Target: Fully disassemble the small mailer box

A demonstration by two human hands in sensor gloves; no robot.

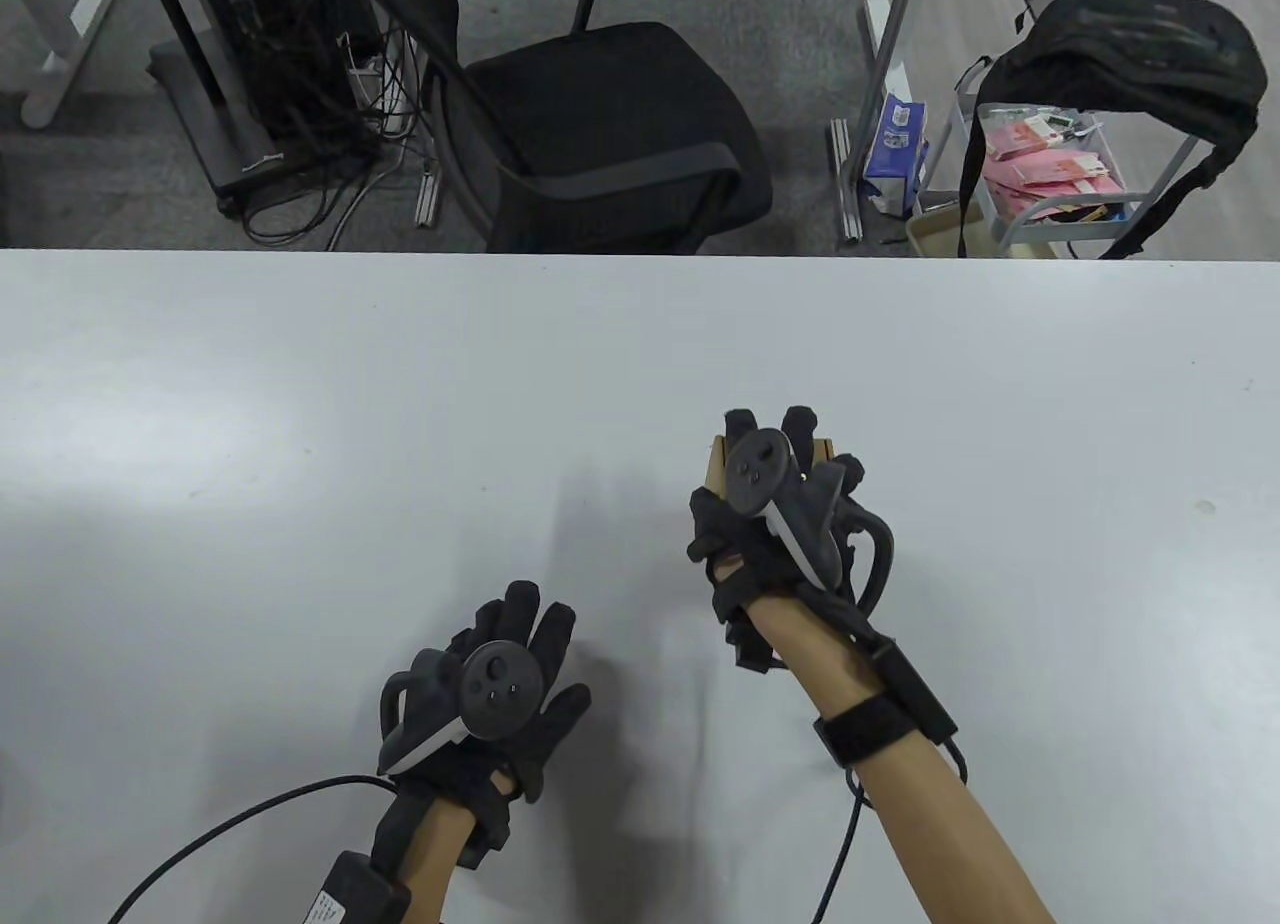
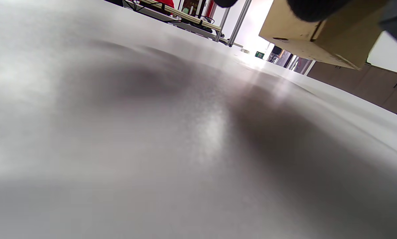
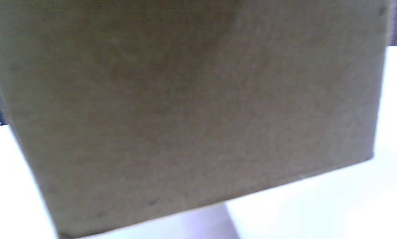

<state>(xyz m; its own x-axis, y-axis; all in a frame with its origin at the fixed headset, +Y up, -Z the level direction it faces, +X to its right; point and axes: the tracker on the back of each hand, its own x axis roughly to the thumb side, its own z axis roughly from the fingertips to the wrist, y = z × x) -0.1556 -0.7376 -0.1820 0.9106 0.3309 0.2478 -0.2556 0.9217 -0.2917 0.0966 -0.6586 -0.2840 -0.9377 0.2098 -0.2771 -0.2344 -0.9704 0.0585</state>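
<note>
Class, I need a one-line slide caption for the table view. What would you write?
Right hand holds the box above the white table; left hand is apart, fingers spread.

A white table spans the foreground; beyond it, a black office chair stands on grey carpet; a wire cart carries a black bag.

We see the table evenly lit, with soft shadows at 9 o'clock of each hand. In the left wrist view glare shines at 1 o'clock. The right wrist view is blurred, the cardboard out of focus.
</note>
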